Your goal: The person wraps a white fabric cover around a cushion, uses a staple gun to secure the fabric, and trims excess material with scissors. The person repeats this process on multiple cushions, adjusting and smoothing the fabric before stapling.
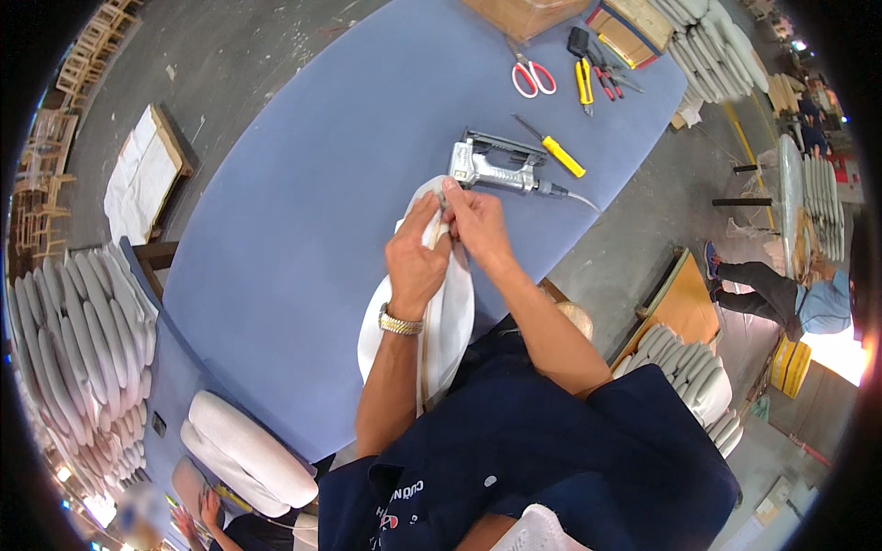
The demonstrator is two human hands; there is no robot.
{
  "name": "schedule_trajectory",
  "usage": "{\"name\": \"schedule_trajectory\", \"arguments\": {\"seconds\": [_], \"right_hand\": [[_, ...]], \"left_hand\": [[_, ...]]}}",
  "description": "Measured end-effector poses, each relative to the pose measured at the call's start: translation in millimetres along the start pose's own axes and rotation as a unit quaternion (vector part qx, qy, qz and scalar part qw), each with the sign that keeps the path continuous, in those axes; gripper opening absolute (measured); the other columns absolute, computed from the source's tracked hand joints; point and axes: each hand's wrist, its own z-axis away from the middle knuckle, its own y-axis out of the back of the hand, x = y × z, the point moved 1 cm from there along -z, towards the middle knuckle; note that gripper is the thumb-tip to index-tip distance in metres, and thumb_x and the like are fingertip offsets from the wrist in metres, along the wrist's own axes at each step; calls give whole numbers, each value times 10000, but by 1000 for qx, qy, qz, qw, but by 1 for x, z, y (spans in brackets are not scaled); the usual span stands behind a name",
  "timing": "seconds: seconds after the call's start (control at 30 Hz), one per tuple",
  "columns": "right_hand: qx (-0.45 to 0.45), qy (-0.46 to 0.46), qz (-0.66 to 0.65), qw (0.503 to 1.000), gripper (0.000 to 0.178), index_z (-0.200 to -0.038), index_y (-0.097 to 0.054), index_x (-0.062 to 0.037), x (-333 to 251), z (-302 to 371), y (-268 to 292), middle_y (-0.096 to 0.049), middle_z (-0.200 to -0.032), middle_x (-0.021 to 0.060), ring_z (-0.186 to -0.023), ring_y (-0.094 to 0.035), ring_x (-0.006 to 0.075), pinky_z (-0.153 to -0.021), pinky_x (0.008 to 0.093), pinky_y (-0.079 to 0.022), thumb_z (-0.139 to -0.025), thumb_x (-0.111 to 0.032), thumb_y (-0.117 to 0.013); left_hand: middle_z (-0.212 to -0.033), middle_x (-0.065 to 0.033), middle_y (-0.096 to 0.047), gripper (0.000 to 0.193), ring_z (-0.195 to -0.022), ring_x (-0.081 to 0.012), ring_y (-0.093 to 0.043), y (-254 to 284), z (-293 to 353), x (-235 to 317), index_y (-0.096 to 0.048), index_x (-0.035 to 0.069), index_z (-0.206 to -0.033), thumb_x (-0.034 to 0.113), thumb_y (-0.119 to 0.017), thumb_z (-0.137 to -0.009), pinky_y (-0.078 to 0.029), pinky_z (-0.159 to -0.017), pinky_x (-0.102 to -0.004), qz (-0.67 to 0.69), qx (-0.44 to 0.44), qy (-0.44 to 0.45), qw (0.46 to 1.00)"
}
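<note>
A pale upholstered cushion [452, 317] stands on edge between my forearms, its seam side up. My left hand [418, 259], with a watch on its wrist, is closed on the cushion near the far end. My right hand [476, 225] pinches the fabric at that same tip, with the thumb on top; the other fingers are partly hidden. Just beyond my fingers a silver and black staple gun [491, 163] lies on the blue table [285, 184], touching neither hand. Its thin hose runs off to the right.
Beyond the staple gun lie a yellow screwdriver [562, 156], red-handled scissors [533, 77], a yellow utility knife [584, 83] and pliers [606, 78]. A cardboard box [528, 14] sits at the far edge. Stacked cushions [83, 340] stand left; a co-worker's hands [209, 507] show lower left.
</note>
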Motion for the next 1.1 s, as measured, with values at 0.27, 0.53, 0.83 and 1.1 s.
{"name": "schedule_trajectory", "arguments": {"seconds": [0.27,0.53,0.83,1.1], "right_hand": [[12,82,-160,984,363,-817,-666,-20,32,-14,-12,-586,-687,-25,-661,-480,56,-581,302,-426,-1046,-300,-632],[4,148,-102,984,377,-742,-585,-59,37,-16,-14,-505,-673,-71,-651,-410,30,-562,273,-349,-1060,-261,-609],[-27,162,-84,983,387,-744,-579,-27,19,0,0,-500,-638,-56,-634,-413,47,-548,306,-349,-1050,-263,-604],[-28,109,-109,988,421,-723,-536,-67,56,29,46,-431,-644,-75,-627,-355,40,-544,281,-296,-1095,-265,-539]], "left_hand": [[-1343,-199,-677,510,-1267,-372,-636,-4,-4,-2,-661,5,-1320,85,-742,-823,-500,-1078,-426,5,11,16,1000],[-1548,-310,-443,936,-1447,-444,-426,27,54,38,-300,-21,-1586,234,-805,-840,-490,-1066,-494,-264,-107,75,956],[-1381,-260,-628,890,-1058,-488,-684,58,122,48,-305,100,-1618,266,-766,-875,-552,-952,-499,-212,-138,163,954],[-1517,-241,-535,574,-1407,-385,-518,81,87,31,-529,105,-1512,397,-637,-1030,-409,-1168,-448,-144,-279,72,947]]}}
